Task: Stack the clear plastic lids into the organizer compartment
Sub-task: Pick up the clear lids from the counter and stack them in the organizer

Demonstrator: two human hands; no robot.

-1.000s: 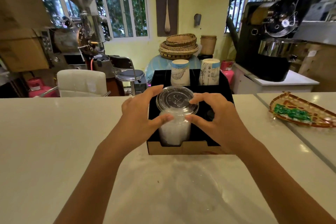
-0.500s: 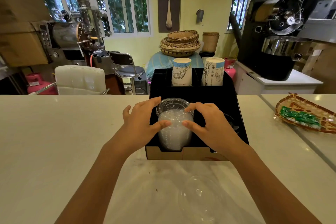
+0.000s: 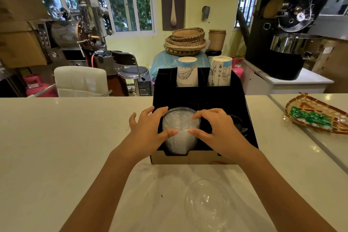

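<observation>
A tall stack of clear plastic lids [image 3: 180,130] stands in the front left compartment of a black organizer [image 3: 244,117] with a cardboard front. My left hand [image 3: 148,130] grips the stack from the left, thumb on its front. On the right side my right hand [image 3: 216,130] holds the same stack, fingertips on its top rim. A single clear dome lid [image 3: 207,203] lies loose on the white counter in front of the organizer, between my forearms.
Two stacks of printed paper cups [image 3: 187,74] [image 3: 219,71] stand in the organizer's rear slots. A woven tray with green packets [image 3: 316,117] rests on the counter at right. Coffee machines, a chair and baskets stand beyond the counter's far edge.
The lid stack has gone down from above the compartment into it, both hands sinking with it. The camera view has tilted slightly, showing the loose dome lid on the counter.
</observation>
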